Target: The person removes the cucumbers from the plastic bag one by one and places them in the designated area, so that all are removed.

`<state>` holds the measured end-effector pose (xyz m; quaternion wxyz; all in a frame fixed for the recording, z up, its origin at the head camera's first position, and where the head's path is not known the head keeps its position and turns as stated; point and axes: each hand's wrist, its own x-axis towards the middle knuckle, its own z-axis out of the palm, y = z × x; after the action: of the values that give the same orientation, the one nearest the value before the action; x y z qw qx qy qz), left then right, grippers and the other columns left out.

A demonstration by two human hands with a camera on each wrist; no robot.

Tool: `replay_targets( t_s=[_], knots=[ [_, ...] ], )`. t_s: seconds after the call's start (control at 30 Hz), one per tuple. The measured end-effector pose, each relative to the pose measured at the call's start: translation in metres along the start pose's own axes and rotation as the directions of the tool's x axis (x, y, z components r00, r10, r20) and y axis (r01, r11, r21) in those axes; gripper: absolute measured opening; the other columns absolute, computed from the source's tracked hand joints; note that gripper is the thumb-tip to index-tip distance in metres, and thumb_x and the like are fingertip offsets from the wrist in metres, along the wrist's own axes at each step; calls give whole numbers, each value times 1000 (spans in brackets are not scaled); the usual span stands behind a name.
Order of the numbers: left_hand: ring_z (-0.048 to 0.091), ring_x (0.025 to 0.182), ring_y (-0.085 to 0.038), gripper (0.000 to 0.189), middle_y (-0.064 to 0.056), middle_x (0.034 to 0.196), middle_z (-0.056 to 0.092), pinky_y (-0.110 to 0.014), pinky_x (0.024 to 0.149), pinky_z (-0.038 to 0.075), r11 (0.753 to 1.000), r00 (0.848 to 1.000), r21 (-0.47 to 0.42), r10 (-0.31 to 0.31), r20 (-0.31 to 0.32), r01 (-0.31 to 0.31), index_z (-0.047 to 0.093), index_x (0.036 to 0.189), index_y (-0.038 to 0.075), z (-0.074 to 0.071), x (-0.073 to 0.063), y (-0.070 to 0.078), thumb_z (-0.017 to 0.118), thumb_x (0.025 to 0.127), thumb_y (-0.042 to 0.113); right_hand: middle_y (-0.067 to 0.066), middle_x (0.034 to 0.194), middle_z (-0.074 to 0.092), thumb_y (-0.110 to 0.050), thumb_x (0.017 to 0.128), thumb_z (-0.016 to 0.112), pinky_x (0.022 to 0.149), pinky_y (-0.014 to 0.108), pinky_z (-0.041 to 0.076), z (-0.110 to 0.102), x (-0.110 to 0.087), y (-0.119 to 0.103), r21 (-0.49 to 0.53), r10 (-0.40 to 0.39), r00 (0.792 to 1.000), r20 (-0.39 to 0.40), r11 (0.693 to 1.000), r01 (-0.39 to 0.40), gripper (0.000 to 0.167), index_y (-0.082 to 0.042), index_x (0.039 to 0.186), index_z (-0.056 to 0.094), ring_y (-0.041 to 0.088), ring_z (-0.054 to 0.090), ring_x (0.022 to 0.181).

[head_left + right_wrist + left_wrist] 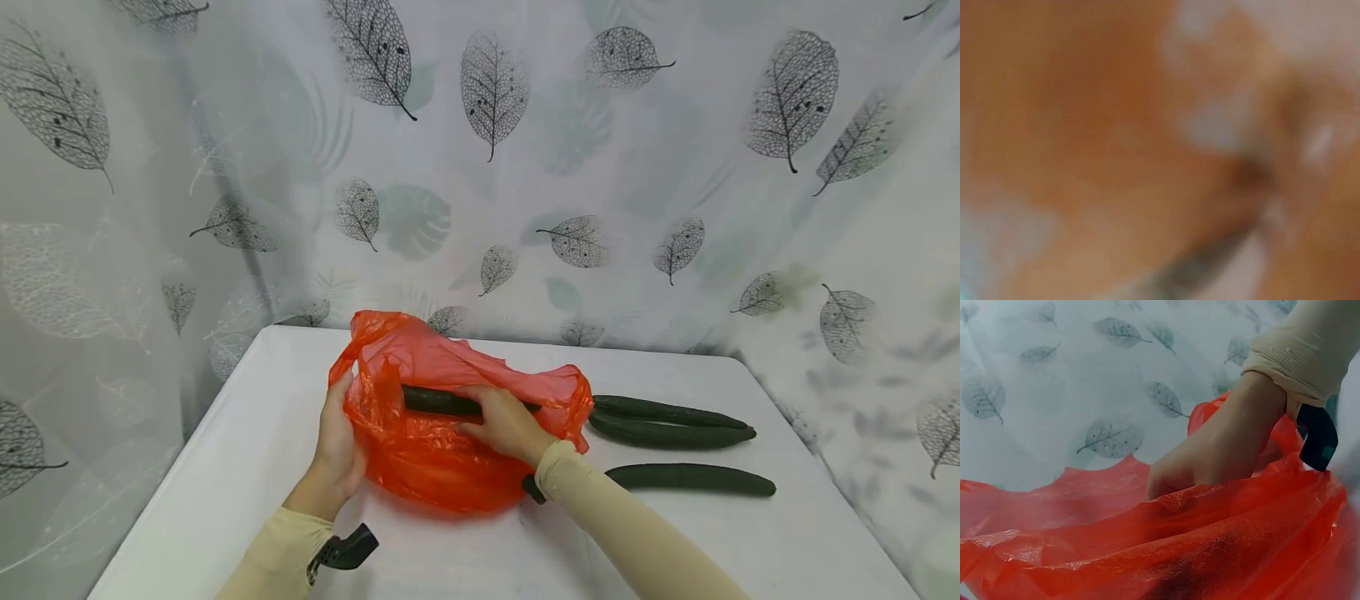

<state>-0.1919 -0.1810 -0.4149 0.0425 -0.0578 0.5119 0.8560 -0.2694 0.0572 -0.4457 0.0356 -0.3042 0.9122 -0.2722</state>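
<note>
A red plastic bag (450, 483) lies on its side on the white table, its mouth spread toward the right. My left hand (335, 446) holds the bag's left side near a handle loop. Inside the mouth, my right hand (506, 421) grips a dark green cucumber (431, 400), whose left end runs in under the red film. In the left wrist view the right hand (1210, 450) reaches down behind the bag's rim (1104, 531), which hides its fingers. The right wrist view is a close orange blur.
To the right of the bag, two cucumbers (667, 433) lie side by side, and another cucumber (690, 478) lies nearer on the white table (795, 542). A leaf-patterned curtain (495, 192) hangs behind the table. Each wrist carries a black camera mount (348, 550).
</note>
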Motion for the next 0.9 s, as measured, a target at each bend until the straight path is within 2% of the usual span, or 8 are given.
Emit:
replay_targets(
  t_s=[0.3,0.53,0.77,0.9],
  knots=[
    [33,141,-24,59,-5,157,31,-41,113,37,1000,1000,2,4,3,-4,19,158,29,1,-1,2,27,106,55,5,135,61,-26,90,79,110,40,43,3,-3,-1,-141,-17,1000,-4,990,16,54,-8,138,61,22,55,127],
    [36,139,-23,62,-4,156,34,-41,113,38,1000,1000,1,-18,-22,18,21,157,26,0,-5,3,28,105,59,8,132,58,-24,90,79,106,41,46,6,-5,-3,-155,-34,999,0,987,34,53,-8,137,61,23,56,120],
    [35,139,-24,63,-6,156,33,-43,115,33,999,999,-30,-26,-20,25,23,156,22,1,-7,2,27,105,58,7,116,57,-18,88,79,95,40,51,13,-6,-2,-215,-60,997,-41,975,49,50,-9,135,64,22,57,104],
    [35,139,-25,64,-7,156,33,-46,117,30,999,999,-38,-34,-25,33,24,155,19,1,-7,1,26,105,58,8,115,59,-18,88,80,96,41,50,15,-6,-2,-267,-59,997,-50,963,43,49,-9,133,65,25,56,106]
  ],
)
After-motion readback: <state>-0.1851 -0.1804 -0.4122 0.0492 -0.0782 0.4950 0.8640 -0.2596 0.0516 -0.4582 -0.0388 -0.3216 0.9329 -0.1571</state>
